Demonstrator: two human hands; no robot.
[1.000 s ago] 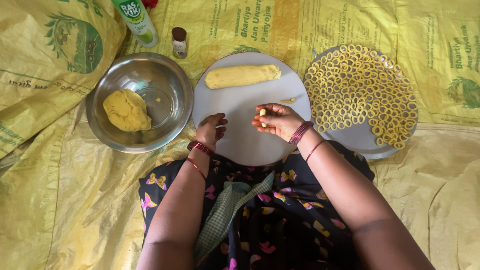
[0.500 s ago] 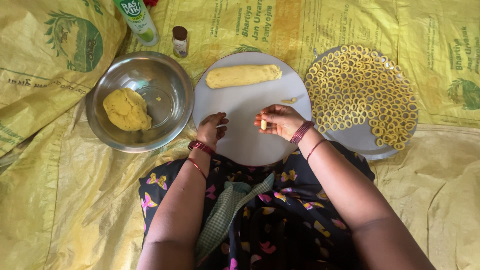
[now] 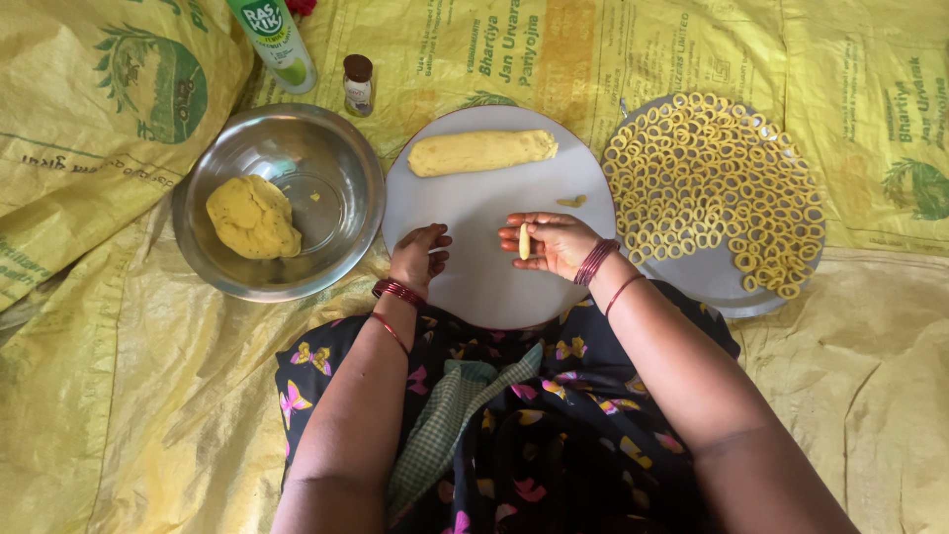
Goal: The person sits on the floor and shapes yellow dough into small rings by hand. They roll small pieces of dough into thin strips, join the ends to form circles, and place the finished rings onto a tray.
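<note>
Centrally, right hand [image 3: 556, 242] pinching dough piece [image 3: 524, 241], left hand [image 3: 419, 256] loosely curled, green-labelled bottle [image 3: 276, 42] top left

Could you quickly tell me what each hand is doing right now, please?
Left hand: loosely curled, empty, over the round board.
Right hand: pinching a small dough piece.

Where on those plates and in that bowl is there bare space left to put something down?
The round board is bare between the dough log and both hands, left hand, right hand holding a small dough piece. The steel bowl is bare right of its dough lump. The tray is crowded with dough rings, leaving only its lower edge bare.
</note>
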